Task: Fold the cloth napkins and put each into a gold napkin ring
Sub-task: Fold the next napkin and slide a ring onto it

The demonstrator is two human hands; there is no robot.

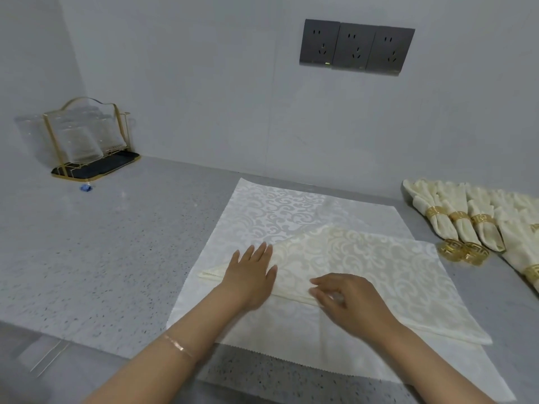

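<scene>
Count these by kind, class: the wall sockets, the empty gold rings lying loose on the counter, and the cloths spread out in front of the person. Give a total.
Wall sockets: 3
Empty gold rings: 2
Spread cloths, white cloth under cream cloth: 2
Total: 7

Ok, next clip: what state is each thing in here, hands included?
cream napkin: partly folded, flat on the white cloth, not in a ring.
white cloth: spread flat on the counter.
left hand: flat, pressing the napkin.
right hand: pinching the napkin's folded edge.
finished napkins: folded, ringed, lying side by side.
loose gold rings: two, empty, on the counter.
glasses: resting in the gold rack.
</scene>
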